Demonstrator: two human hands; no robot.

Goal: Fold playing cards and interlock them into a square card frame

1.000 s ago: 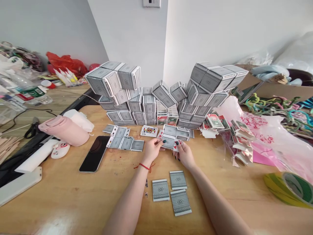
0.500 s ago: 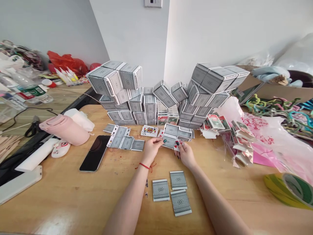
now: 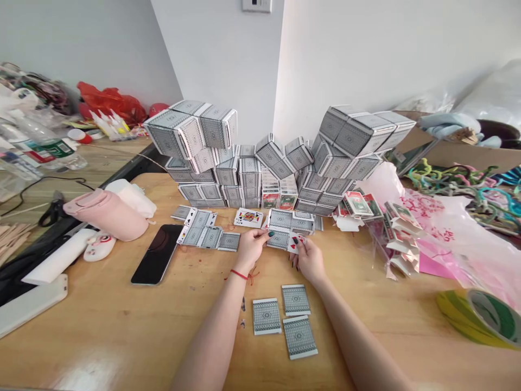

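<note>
A joined piece of folded playing cards (image 3: pixel 280 219), mostly grey patterned backs, is held up between my two hands. My left hand (image 3: pixel 249 251) pinches its left edge between thumb and fingers. At its lower right corner, my right hand (image 3: pixel 310 260) grips it, the thumb lying by a red-heart card face (image 3: pixel 293 243). Three folded cards lie back side up nearer to me: one on the left (image 3: pixel 266 316), two on the right (image 3: pixel 296 300). Another joined piece of cards (image 3: pixel 199 228) rests left of my left hand. Behind it lies a face card (image 3: pixel 248 218).
Stacked card-covered boxes (image 3: pixel 203 163) stand at the back, with a tilted stack (image 3: pixel 345 130) on the right. A phone (image 3: pixel 155 255) and a pink tumbler (image 3: pixel 109 214) lie left. Opened card boxes (image 3: pixel 402 233), plastic wrap (image 3: pixel 443 217) and a tape roll (image 3: pixel 476 317) are right.
The joined cards in my hands have tipped flatter and shifted slightly left. Both hands keep their grip; the cards on the table stay where they were.
</note>
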